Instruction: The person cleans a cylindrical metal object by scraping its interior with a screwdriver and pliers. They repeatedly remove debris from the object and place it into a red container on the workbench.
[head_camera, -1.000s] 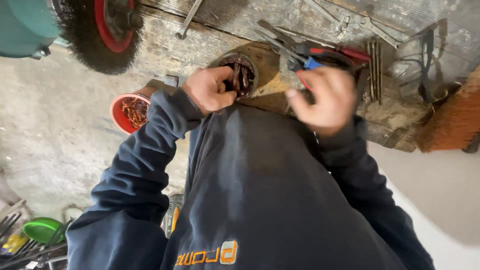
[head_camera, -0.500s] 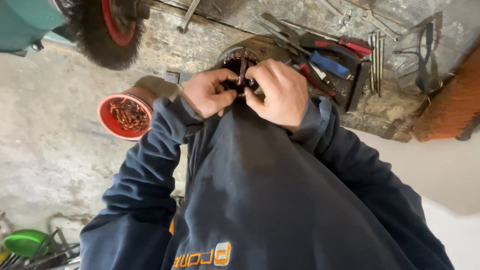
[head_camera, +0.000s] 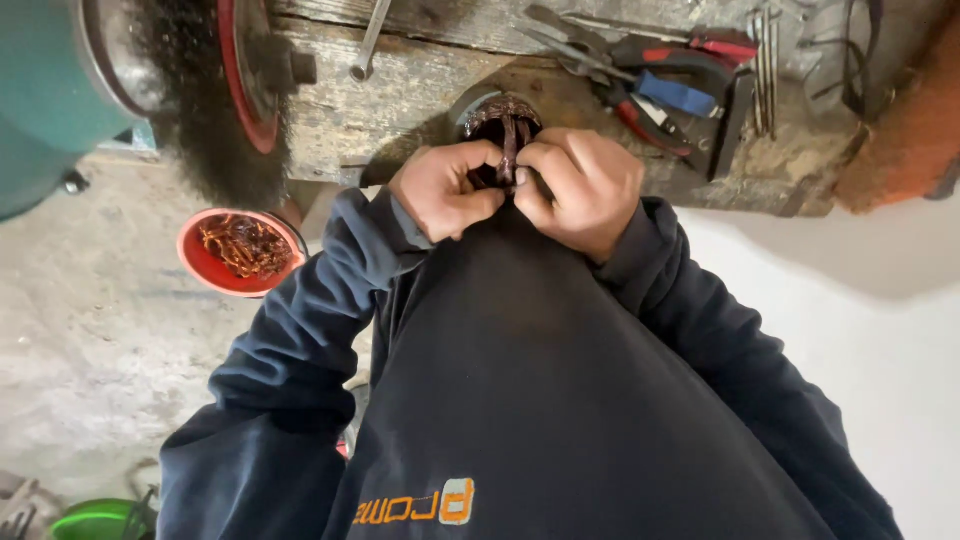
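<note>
The round motor part sits at the near edge of the wooden bench. My left hand and right hand pinch its dark wire bundle tight. I should pull slowly and straight.

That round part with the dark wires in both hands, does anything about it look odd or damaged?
Yes. A dark wire bundle sticks out of the round part, pinched between left hand and right hand. Similar loose coppery wire fills the red bowl.

two hands, one red bowl, one wire wheel, one wrench
</note>
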